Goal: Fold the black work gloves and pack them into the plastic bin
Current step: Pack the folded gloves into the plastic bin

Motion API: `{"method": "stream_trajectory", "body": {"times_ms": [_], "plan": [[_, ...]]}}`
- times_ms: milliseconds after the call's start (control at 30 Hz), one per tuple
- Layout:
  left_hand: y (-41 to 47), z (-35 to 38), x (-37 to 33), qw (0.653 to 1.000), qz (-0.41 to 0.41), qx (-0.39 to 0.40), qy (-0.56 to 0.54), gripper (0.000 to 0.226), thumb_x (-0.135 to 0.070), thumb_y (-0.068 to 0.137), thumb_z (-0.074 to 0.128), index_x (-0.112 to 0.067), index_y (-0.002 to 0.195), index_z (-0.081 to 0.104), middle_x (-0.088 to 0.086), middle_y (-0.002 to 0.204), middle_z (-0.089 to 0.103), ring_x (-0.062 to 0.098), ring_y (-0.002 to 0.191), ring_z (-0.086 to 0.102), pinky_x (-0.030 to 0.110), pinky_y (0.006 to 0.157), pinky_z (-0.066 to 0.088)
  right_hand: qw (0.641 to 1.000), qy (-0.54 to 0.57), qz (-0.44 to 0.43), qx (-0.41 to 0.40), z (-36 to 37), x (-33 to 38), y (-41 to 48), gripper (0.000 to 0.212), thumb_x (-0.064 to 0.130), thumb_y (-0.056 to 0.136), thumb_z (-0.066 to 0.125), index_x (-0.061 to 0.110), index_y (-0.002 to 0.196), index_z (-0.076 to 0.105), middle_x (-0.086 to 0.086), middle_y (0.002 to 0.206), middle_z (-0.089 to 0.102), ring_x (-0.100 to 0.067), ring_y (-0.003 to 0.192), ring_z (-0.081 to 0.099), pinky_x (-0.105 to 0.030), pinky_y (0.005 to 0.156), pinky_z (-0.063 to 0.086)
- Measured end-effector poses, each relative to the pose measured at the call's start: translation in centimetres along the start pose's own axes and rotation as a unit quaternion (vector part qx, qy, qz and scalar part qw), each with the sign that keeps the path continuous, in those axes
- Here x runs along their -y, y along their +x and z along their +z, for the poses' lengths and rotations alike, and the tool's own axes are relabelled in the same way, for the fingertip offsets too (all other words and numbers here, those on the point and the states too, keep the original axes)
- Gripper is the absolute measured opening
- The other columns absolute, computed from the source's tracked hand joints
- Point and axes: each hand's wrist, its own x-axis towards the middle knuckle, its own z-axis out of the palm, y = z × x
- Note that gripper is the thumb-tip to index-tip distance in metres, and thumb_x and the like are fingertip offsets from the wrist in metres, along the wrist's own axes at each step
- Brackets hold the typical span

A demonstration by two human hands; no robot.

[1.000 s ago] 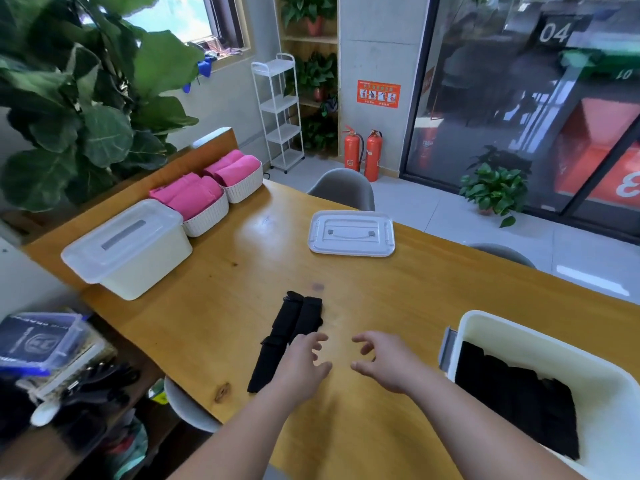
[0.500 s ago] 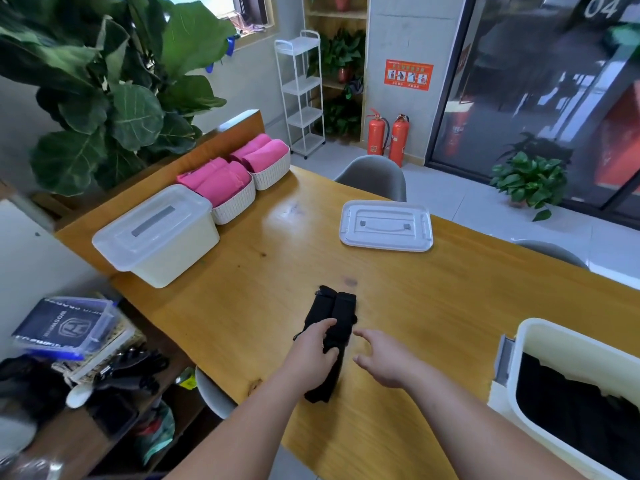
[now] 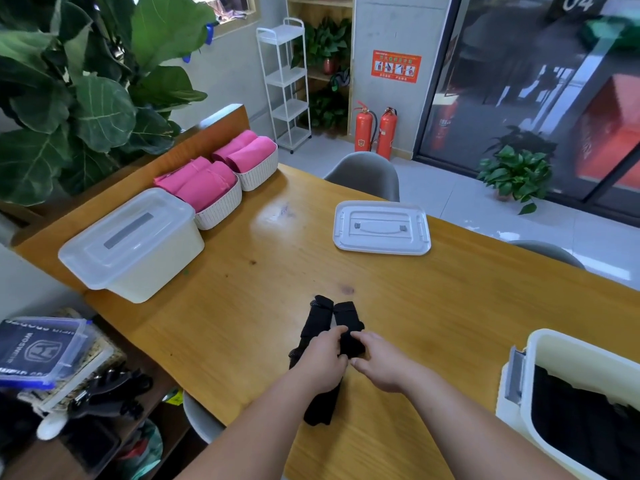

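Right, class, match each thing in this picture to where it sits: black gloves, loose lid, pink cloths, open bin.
Things
1. black gloves
2. loose lid
3. pink cloths
4. open bin

Places
A. flat on the table, on no bin
B. inside white woven baskets
C. gripped by the left hand and right hand
D. at the right edge, with black things inside

Pairs: 1-C, 2-A, 3-B, 4-D
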Motion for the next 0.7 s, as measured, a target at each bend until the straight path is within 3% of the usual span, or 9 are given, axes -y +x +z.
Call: {"method": "stream_trajectory", "body": {"times_ms": [167,267,400,533,633,700], "plan": [[1.4,0.7,-0.8,0.999,-0.024,-0.011,-0.029,0.061,-0.024,0.104,0.058,-0.027,0.162,0.039,0.004,0.153,0.052,0.02,0.139,0.053,0.034,0.115,0.044,0.999,0.028,0.026,-0.02,0.2,-1.8,-0.2,0.07,0.04,0.105,0.059,0.023,0.166,0.03,0.005,0.173,0.023,-0.02,0.152,0.04,-0.035,0.122,0.036],[2.2,0.7,-1.7,0.997,-0.045,-0.014,-0.06,0.065,-0.026,0.104,0.061,-0.027,0.163,0.034,0.003,0.152,0.053,0.021,0.137,0.055,0.029,0.106,0.042,0.998,0.051,0.036,-0.03,0.5,-2.8,-0.5,0.072,0.043,0.102,0.062,0.024,0.165,0.033,0.008,0.171,0.027,-0.018,0.15,0.043,-0.036,0.121,0.039],[3.4,1.0,-2.8,0.988,-0.096,-0.031,-0.115,0.064,-0.027,0.103,0.062,-0.023,0.161,0.035,-0.004,0.131,0.06,0.017,0.117,0.058,0.03,0.101,0.046,0.995,0.073,0.046,-0.046,0.7,-3.1,-0.7,0.072,0.044,0.1,0.064,0.025,0.164,0.037,0.01,0.168,0.032,-0.017,0.144,0.049,-0.034,0.116,0.042],[4.3,1.3,-3.7,0.984,-0.142,-0.02,-0.104,0.063,-0.037,0.104,0.064,-0.014,0.158,0.042,0.007,0.146,0.059,0.026,0.127,0.06,0.037,0.105,0.051,0.991,0.088,0.076,-0.06,0.6,-3.5,-1.3,0.061,0.048,0.1,0.064,0.027,0.155,0.049,0.008,0.153,0.048,-0.015,0.129,0.058,-0.035,0.107,0.048],[4.6,1.6,-4.1,0.985,-0.142,-0.013,-0.099,0.045,-0.033,0.104,0.067,-0.01,0.142,0.061,0.003,0.115,0.065,0.021,0.102,0.06,0.034,0.095,0.054,0.987,0.115,0.094,-0.063,0.5,-4.1,-1.9,0.051,0.049,0.1,0.065,0.032,0.148,0.056,0.012,0.146,0.057,-0.013,0.129,0.059,-0.035,0.108,0.049],[4.6,2.0,-4.2,0.985,-0.139,-0.004,-0.103,0.04,-0.032,0.102,0.07,-0.012,0.136,0.065,-0.002,0.106,0.063,0.02,0.099,0.061,0.033,0.092,0.055,0.984,0.135,0.1,-0.065,0.4,-4.6,-2.3,0.048,0.05,0.099,0.066,0.034,0.144,0.06,0.014,0.144,0.061,-0.012,0.128,0.061,-0.036,0.109,0.05]]}}
